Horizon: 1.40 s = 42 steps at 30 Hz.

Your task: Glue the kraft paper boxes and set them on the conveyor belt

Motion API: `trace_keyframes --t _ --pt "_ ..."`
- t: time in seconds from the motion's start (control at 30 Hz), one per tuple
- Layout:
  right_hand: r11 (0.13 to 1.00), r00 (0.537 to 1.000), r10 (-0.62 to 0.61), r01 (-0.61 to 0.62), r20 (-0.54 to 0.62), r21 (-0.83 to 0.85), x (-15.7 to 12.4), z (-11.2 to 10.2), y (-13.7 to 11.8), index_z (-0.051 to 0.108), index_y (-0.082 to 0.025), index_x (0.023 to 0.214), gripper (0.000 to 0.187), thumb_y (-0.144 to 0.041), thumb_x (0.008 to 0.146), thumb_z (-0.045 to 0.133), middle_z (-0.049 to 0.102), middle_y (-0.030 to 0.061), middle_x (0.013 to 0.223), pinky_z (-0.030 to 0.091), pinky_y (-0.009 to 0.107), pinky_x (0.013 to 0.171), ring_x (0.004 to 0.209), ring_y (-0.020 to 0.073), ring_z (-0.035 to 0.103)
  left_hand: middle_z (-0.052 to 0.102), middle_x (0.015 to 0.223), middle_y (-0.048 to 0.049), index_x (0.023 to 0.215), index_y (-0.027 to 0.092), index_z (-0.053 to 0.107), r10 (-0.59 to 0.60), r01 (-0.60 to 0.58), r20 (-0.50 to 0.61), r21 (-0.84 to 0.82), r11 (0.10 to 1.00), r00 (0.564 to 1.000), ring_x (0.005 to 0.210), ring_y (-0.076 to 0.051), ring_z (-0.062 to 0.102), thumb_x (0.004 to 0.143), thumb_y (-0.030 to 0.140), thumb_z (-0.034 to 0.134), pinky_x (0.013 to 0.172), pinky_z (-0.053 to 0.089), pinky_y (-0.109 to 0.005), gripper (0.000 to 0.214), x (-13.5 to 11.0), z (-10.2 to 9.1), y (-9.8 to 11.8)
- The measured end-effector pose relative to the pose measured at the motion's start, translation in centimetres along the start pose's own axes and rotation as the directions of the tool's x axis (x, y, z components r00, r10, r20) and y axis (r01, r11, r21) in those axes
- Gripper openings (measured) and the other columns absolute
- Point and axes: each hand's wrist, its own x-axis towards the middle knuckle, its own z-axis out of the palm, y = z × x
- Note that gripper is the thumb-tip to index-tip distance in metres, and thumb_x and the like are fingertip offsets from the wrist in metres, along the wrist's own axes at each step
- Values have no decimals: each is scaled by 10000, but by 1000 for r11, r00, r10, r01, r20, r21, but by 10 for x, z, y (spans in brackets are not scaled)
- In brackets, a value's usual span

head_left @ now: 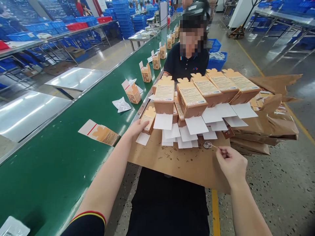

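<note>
Working from the left, you have a green conveyor belt [73, 154] carrying what looks like finished work: a line of standing small boxes [133, 92] with open top flaps, spaced out toward the far end. One flattened box [99, 132] lies unfolded on the belt near you, and a clear plastic bag [121, 104] sits beside the nearest standing box.

Your left hand [136, 128] reaches over the belt's edge and rests its fingers [144, 123] on a small box [149, 118] at the left end of the stack on your lap board. They are curled over it rather than spread, touching its near face; whether they truly grip it I cannot tell from this angle.

On the brown cardboard sheet [182, 162], which serves as your tabletop, a fanned row of folded boxes [190, 96] with white flaps [196, 124] hanging down waits in a batch. By my judgement, most of the batch is yet to be handled.

Your right hand [231, 163] is pinched closed, thumb and forefinger [221, 151] nipping the end of a thin wire. A small coiled wire piece [208, 144] lies on the cardboard just left of those fingers, joined to them by that wire.

Behind the stack sits a co-worker [187, 62] in a dark shirt, and brown paper bags [270, 121] are piled to the right.
</note>
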Motion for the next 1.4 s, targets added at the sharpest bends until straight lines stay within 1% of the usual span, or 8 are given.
trace_keyframes --t 0.1,0.2,0.3,0.43,0.57,0.87,1.1,1.4 --pt "999 992 -38 42 121 -30 10 7 2 748 -247 765 434 -605 993 655 734 59 665 548 340 626 569 218 661 896 1303 -114 1266 233 805 -56 48 -27 -239 970 998 1242 -362 841 864 546 918 1034 691 -464 522 -37 -15 -20" --pt "996 983 -66 74 171 -40 12 12 6 728 -252 750 449 -614 997 631 720 66 654 532 340 614 578 229 656 836 1482 -119 1369 237 777 -73 24 -62 -574 818 995 1428 -382 768 800 459 969 1162 665 -508 640 -82 -20 -40" --pt "996 985 -78 83 151 -29 10 10 9 764 -242 770 426 -587 991 648 731 71 661 528 328 585 579 225 658 805 1541 -146 1394 231 775 -77 39 -27 -679 733 997 1491 -436 729 742 470 1039 1203 649 -568 743 -124 -4 -58" --pt "999 998 -52 52 -23 -1 -3 3 11 821 -226 820 345 -507 991 716 756 62 681 578 318 605 587 210 689 819 1497 -175 1367 219 740 -91 61 -14 -644 762 996 1455 -440 755 701 497 1110 1236 621 -592 811 -156 34 -71" --pt "985 997 -5 19 -79 174 -35 4 -4 863 -218 889 272 -450 1014 798 781 44 699 592 300 561 544 182 673 842 1419 -132 1317 263 678 -21 -4 -39 -562 827 999 1384 -383 798 679 488 1130 1223 636 -556 813 -160 64 -74" --pt "872 955 -148 3 257 490 -108 68 -96 828 -240 844 268 -308 1076 711 748 8 681 579 244 552 543 142 650 842 1340 -115 1314 285 623 25 -54 -66 -476 878 998 1291 -374 831 654 586 1113 1136 691 -563 875 -155 70 -81" --pt "889 937 -163 4 309 457 -109 90 -95 791 -244 809 310 -332 1077 664 687 0 654 545 250 565 547 142 600 850 1301 -103 1283 291 629 35 -66 -75 -473 878 997 1269 -361 835 627 596 1114 1119 699 -549 871 -152 72 -85" --pt "895 964 -53 -69 259 440 -113 61 -79 819 -248 809 358 -424 1098 702 724 22 674 570 265 548 551 157 628 820 1319 -107 1345 287 633 132 -147 -77 -248 957 988 1291 -375 811 732 470 1049 1115 673 -544 764 -176 74 -73"
